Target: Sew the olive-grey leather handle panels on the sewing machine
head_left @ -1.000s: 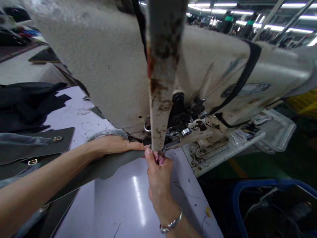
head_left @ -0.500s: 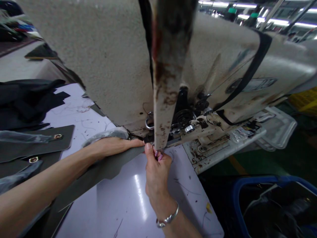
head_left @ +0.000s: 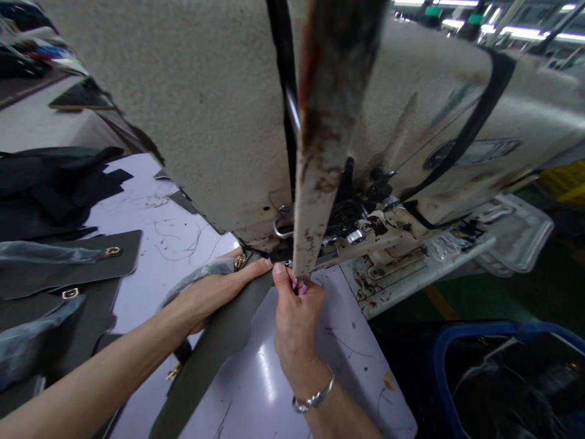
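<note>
A dark grey leather-like panel (head_left: 228, 329) runs from the white tabletop up to the presser area of a sewing machine (head_left: 219, 122). My left hand (head_left: 219, 296) grips the panel near the machine, thumb stretched along its top and the other fingers mostly hidden. Beside it lies a plastic-wrapped strap (head_left: 201, 271) with a small gold buckle (head_left: 239, 261). Closed in a pinch, my right hand (head_left: 297, 317) is at the panel's edge, its thumb tip close to my left thumb. Pink nails show on its curled fingers. The machine's upright bar partly hides the needle area.
Several grey panels (head_left: 123, 259) with wrapped straps and buckles lie at left, below dark fabric pieces (head_left: 46, 189). Loose threads are scattered on the white tabletop (head_left: 347, 347). A blue-rimmed bin (head_left: 441, 360) stands at lower right, and a clear plastic tray (head_left: 530, 238) lies beyond the machine.
The panel has swung round, its near end now pointing more toward me. My left wrist has shifted right and nearer, uncovering the strap's buckle. My right hand keeps its pinch.
</note>
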Action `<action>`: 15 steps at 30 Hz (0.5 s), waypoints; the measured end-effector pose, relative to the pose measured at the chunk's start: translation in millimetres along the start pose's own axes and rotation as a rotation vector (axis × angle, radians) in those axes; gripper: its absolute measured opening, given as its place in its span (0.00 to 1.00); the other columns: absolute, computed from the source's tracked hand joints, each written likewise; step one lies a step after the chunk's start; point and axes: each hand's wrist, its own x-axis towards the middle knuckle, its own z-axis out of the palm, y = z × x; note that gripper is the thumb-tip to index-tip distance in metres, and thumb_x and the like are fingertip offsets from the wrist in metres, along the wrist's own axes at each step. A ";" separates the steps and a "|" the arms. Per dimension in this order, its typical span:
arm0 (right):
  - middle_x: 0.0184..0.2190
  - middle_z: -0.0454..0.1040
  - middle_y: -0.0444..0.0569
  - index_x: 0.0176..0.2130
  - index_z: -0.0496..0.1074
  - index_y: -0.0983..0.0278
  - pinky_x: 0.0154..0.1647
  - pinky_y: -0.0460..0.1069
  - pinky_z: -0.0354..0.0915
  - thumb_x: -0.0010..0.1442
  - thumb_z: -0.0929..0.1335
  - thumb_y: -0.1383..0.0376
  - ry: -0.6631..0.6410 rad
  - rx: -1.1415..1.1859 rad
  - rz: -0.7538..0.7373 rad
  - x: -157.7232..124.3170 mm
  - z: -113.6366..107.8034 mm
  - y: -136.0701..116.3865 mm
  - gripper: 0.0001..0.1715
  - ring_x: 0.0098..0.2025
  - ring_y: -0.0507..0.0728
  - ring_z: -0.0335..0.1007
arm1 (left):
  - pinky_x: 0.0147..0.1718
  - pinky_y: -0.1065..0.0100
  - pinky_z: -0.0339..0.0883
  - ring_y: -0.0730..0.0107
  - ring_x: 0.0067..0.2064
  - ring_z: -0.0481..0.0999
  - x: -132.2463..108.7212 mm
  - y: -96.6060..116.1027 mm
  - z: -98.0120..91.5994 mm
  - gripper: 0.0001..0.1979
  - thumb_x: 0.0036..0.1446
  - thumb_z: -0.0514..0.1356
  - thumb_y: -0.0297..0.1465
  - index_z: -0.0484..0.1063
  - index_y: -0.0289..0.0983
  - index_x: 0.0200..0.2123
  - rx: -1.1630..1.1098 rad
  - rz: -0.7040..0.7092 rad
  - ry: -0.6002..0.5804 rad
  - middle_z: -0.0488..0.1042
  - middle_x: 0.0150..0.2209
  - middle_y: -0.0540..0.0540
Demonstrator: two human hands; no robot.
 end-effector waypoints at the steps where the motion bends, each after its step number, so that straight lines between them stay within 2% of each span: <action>1: 0.21 0.61 0.42 0.22 0.64 0.64 0.29 0.46 0.57 0.63 0.70 0.58 -0.002 -0.009 0.001 0.5 -1.3 -0.7 0.22 0.27 0.51 0.56 | 0.15 0.66 0.70 0.57 0.20 0.78 -2.0 -4.1 3.9 0.25 0.39 0.74 0.48 0.77 0.33 0.30 -0.004 -0.044 -0.001 0.80 0.23 0.38; 3: 0.20 0.60 0.41 0.22 0.64 0.64 0.27 0.45 0.55 0.62 0.70 0.58 -0.010 -0.036 0.013 1.6 -5.1 -2.4 0.21 0.26 0.50 0.54 | 0.16 0.67 0.71 0.60 0.21 0.78 -6.9 -11.9 13.7 0.25 0.40 0.73 0.49 0.77 0.36 0.34 -0.140 0.010 -0.014 0.79 0.24 0.42; 5: 0.19 0.59 0.40 0.21 0.64 0.64 0.25 0.45 0.54 0.60 0.71 0.59 -0.026 -0.067 0.034 3.0 -10.6 -4.4 0.21 0.24 0.50 0.53 | 0.17 0.70 0.71 0.65 0.21 0.76 -12.6 -18.9 25.6 0.22 0.44 0.72 0.46 0.76 0.41 0.40 -0.304 0.151 -0.052 0.78 0.24 0.49; 8: 0.18 0.60 0.39 0.20 0.64 0.64 0.24 0.45 0.54 0.57 0.72 0.59 -0.068 -0.067 0.090 6.5 -21.0 -8.7 0.22 0.22 0.49 0.53 | 0.17 0.72 0.70 0.69 0.21 0.75 -21.4 -27.7 45.4 0.21 0.50 0.70 0.43 0.74 0.45 0.47 -0.480 0.267 -0.070 0.78 0.26 0.52; 11: 0.17 0.62 0.39 0.19 0.67 0.65 0.22 0.45 0.56 0.54 0.74 0.58 -0.153 -0.028 0.203 12.0 -32.3 -15.8 0.20 0.20 0.48 0.54 | 0.19 0.73 0.71 0.71 0.20 0.75 -28.1 -33.5 64.6 0.21 0.53 0.69 0.41 0.73 0.43 0.49 -0.616 0.229 -0.019 0.78 0.26 0.52; 15: 0.18 0.67 0.41 0.23 0.75 0.66 0.23 0.45 0.59 0.48 0.76 0.59 -0.241 -0.014 0.321 20.2 -44.5 -28.1 0.13 0.20 0.49 0.59 | 0.27 0.73 0.76 0.72 0.24 0.78 -33.3 -35.7 84.7 0.20 0.55 0.67 0.40 0.74 0.40 0.50 -0.793 0.167 0.033 0.80 0.30 0.50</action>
